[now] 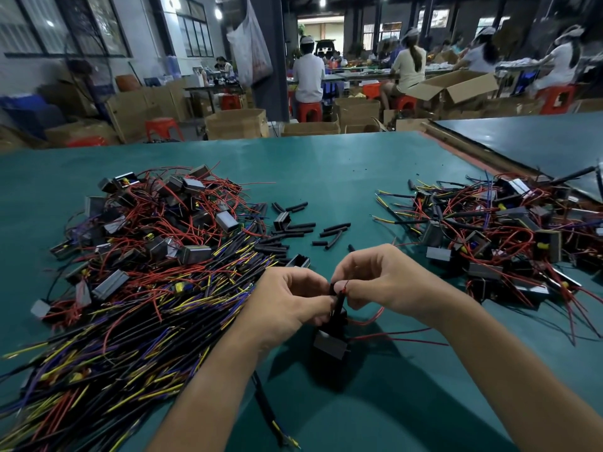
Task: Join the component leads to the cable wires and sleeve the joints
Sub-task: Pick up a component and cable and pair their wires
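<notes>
Currently both hands, left hand [293, 296] and right hand [375, 282], pinch red lead [346, 283] against black sleeve [339, 301]; weak twist risks joint slipping apart.

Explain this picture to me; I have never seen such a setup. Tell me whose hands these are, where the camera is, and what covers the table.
No machine here: a person works bare-handed, and the single camera sits on their head, looking forward and down. The left hand pinches a black cable; the right hand pinches a thin red lead beside it. A small boxy component hangs beneath them. On the green table lie, at left, a heap of cables and components; in the middle, loose black sleeves; at right, another tangled pile. Other people sit working behind.
</notes>
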